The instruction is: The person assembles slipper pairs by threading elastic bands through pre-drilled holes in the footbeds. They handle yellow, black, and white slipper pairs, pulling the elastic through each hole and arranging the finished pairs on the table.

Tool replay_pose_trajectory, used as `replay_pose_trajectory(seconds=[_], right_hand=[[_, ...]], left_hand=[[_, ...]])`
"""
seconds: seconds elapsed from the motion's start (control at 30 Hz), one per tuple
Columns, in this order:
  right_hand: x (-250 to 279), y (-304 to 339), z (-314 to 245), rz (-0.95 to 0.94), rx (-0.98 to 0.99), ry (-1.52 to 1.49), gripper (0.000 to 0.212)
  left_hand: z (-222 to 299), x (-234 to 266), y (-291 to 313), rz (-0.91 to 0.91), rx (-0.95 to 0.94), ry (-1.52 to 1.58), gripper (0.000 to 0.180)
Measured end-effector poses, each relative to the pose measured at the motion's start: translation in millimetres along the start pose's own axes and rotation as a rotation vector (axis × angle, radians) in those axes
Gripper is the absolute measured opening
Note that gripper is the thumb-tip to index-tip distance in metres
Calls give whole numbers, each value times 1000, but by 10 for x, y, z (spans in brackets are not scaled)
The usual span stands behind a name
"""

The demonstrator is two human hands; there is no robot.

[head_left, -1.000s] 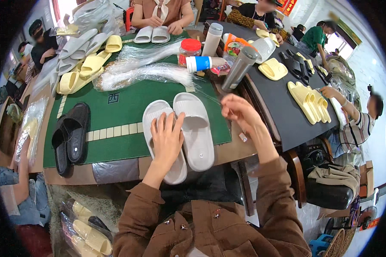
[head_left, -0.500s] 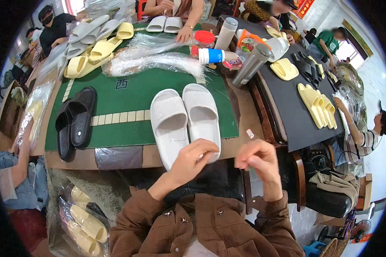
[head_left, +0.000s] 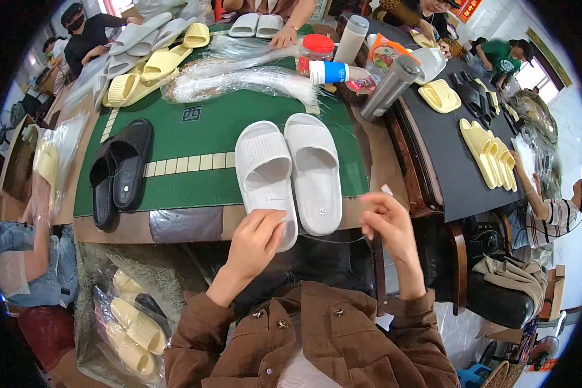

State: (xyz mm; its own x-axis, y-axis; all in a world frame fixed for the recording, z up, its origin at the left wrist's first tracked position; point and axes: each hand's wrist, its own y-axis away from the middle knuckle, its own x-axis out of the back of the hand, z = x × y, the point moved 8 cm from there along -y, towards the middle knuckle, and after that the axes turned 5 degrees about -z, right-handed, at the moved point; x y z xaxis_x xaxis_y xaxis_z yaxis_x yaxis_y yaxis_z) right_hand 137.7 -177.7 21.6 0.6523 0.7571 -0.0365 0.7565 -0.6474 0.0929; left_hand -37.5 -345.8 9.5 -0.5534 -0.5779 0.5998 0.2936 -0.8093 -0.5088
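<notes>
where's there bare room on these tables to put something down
On the green mat, between the black slides, the grey slides and the white strand bundle. The dark tabletop is bare between its left edge and the overlapping yellow slides. Crowded: around the red-lidded jar and blue-and-white cup.

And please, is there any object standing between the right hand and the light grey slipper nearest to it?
No solid object visibly does. Between the right hand and that light grey slipper is an open gap above the table edge; only what looks like a thin strand curves across it, low down.
</notes>
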Motion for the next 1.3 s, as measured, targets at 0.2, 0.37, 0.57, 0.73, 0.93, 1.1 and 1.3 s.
replay_pose_trajectory(seconds=[0.2, 0.37, 0.57, 0.73, 0.93, 1.1, 1.3], right_hand=[[-124, -329, 394, -59, -50, 139, 13], [-372, -576, 447, -76, -57, 338, 13], [-473, -956, 344, 100, 418, 715, 14], [-647, -1011, 361, 155, 547, 932, 29], [-664, -1028, 422, 185, 610, 1005, 34], [-694, -1033, 403, 181, 631, 1007, 32], [-682, -1300, 471, 92, 479, 1083, 31]], left_hand=[[-172, -156, -187, -17, 46, -76, 14], [-312, -262, -405, 65, -25, -227, 25], [-256, -407, -392, -83, 12, -101, 31], [106, -232, -220, -86, -50, -100, 25], [67, -208, -179, -103, -31, -72, 30], [-223, -285, -272, -7, 33, -288, 45], [-570, -504, -590, -99, 168, -235, 71]])
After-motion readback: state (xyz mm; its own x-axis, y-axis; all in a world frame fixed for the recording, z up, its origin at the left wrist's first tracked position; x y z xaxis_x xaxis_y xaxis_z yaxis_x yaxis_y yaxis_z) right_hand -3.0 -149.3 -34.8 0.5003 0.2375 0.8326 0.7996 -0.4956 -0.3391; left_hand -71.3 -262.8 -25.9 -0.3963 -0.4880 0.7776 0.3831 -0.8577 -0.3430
